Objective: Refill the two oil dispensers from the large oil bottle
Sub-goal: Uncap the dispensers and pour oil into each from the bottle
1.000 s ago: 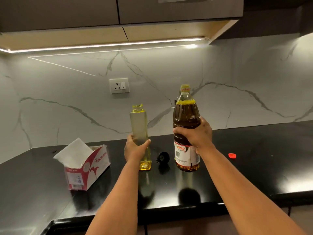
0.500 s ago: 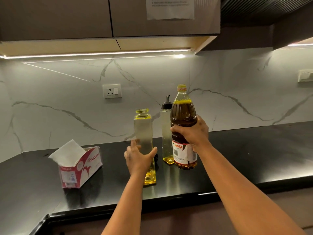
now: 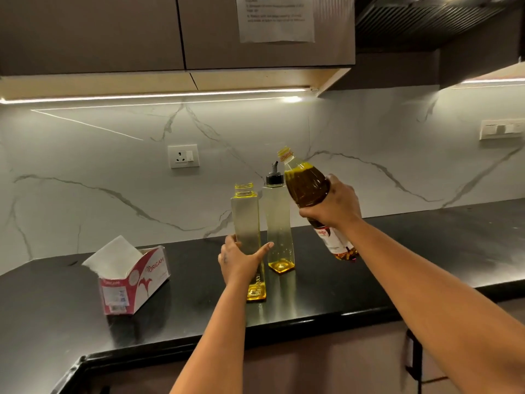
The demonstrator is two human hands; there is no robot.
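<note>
I am holding the big oil bottle [image 3: 308,189] in my right hand [image 3: 333,204], fingers wrapped tight round its middle just above the label. It is up off the black counter [image 3: 426,251] and I am tipping it to the left, so its open yellow neck is pointing up and over toward the two dispensers while its base is hanging out to the right, near my forearm. The dark oil inside is slanting up toward the shoulder of the bottle; none is leaving the mouth.

My left hand [image 3: 241,261] is gripping the nearer dispenser [image 3: 247,223], thumb on its right face and fingers round the left, low on the tall square body. It is standing upright on the counter near the front edge, its threaded mouth uncovered, with only a thin layer of yellow oil sitting at the bottom.

The second dispenser [image 3: 278,223] is standing just behind and to the right of the first, between it and the tilted bottle, apart from both my hands. It is wearing its black pouring cap [image 3: 274,177], and it too is showing only a little oil at the base.

Further left on the counter a red and white tissue box [image 3: 136,282] is sitting with a white sheet sticking out of it.
</note>
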